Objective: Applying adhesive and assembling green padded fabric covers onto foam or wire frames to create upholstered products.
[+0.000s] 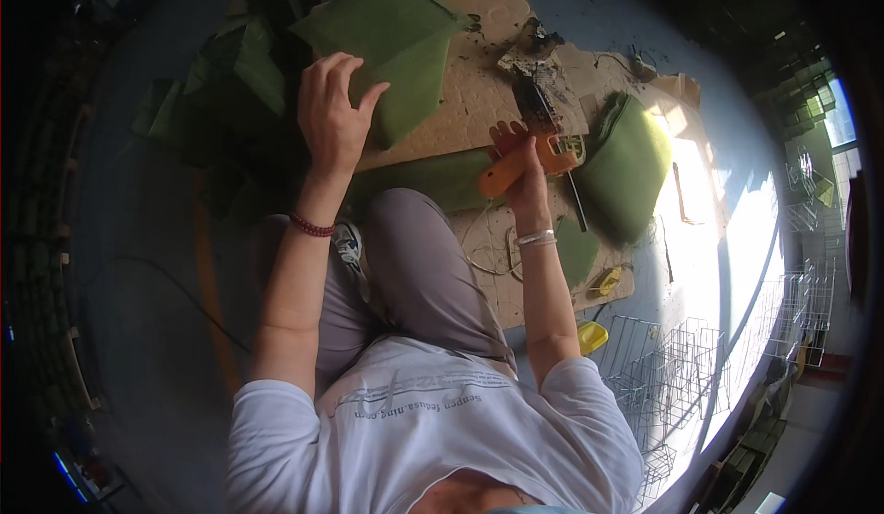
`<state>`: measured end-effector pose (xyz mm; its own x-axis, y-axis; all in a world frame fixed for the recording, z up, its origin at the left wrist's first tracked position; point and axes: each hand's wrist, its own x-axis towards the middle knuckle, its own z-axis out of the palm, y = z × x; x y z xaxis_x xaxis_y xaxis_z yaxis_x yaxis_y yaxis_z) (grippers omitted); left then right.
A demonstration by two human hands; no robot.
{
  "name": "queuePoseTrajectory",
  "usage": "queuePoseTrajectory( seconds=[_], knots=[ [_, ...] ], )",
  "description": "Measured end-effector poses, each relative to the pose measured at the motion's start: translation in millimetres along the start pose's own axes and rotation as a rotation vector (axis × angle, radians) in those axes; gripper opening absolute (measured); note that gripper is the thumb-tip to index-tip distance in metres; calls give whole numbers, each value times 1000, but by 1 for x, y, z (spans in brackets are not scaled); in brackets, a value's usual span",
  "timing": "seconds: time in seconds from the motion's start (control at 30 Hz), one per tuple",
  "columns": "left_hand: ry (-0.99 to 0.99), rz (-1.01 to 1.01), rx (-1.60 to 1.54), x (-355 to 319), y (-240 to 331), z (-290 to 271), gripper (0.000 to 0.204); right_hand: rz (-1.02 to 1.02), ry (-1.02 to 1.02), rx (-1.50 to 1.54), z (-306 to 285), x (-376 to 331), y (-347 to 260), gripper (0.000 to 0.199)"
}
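My right hand (525, 169) is wrapped round the orange handle of a hot glue gun (499, 178). A thin rod sticks out of the gun's rear. Its front end points away from me, towards a blackened, messy lump (534, 58) on the cardboard. My left hand (333, 109) is open over a folded green sheet piece (391, 26), thumb apart from the curved fingers. Whether the fingertips touch the sheet, I cannot tell. Another green piece (414, 178) lies along the near edge, between my knees and the board.
Brown cardboard (479, 100) covers the work surface. A stack of green sheets (631, 169) lies to the right, more green pieces (244, 68) pile up at left. A yellow object (592, 336) and wire racks (677, 367) are at lower right. A cable (170, 279) crosses the floor.
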<state>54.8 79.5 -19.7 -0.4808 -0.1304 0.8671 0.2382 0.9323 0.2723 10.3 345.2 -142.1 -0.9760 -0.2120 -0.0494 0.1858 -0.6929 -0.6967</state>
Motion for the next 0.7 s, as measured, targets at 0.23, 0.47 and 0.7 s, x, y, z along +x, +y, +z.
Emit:
queuePoseTrajectory(
  seconds=[0.23,0.47,0.7],
  knots=[
    [17,-99,-25,-5,-1,12,60,-3,56,279,-42,85,42,39],
    [-26,-160,-104,-4,-11,14,56,51,245,461,-69,160,48,61],
    [-8,-230,-83,-2,-38,-13,58,363,172,208,-51,117,35,76]
  ],
)
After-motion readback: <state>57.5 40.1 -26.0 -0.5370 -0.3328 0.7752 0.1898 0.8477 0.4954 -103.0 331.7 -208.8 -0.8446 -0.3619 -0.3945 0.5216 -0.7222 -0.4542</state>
